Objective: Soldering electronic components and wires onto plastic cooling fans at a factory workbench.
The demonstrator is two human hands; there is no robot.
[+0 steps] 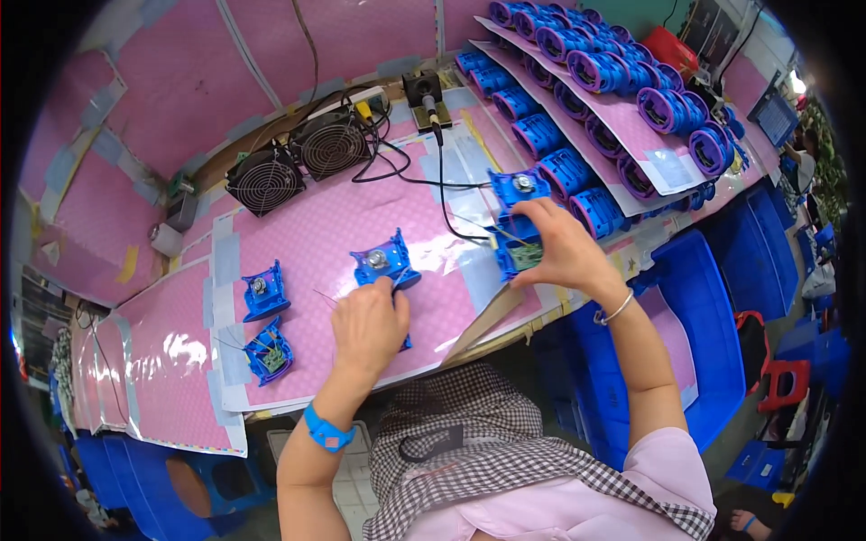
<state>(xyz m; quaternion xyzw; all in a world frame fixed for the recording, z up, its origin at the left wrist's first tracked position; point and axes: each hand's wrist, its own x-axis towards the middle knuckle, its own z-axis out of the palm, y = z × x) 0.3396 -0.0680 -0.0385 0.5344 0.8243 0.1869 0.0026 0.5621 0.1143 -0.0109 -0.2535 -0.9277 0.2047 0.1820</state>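
My right hand grips a blue plastic housing half with a green circuit board, thumb and fingers curved round its right side. Just beyond it lies another blue housing half with a round metal part. My left hand is closed in a pinch at the near edge of a blue housing half with a silvery round part; what the fingertips hold is too small to name. Thin wires stick out left of that hand, and it mostly hides another blue piece. Two more halves, one with a metal part, one with a board, lie at left.
Two black fans with cables stand at the back. A black device has a cord running across the pink table. Stacked boards of blue and purple round housings rise at back right. A blue bin stands below right.
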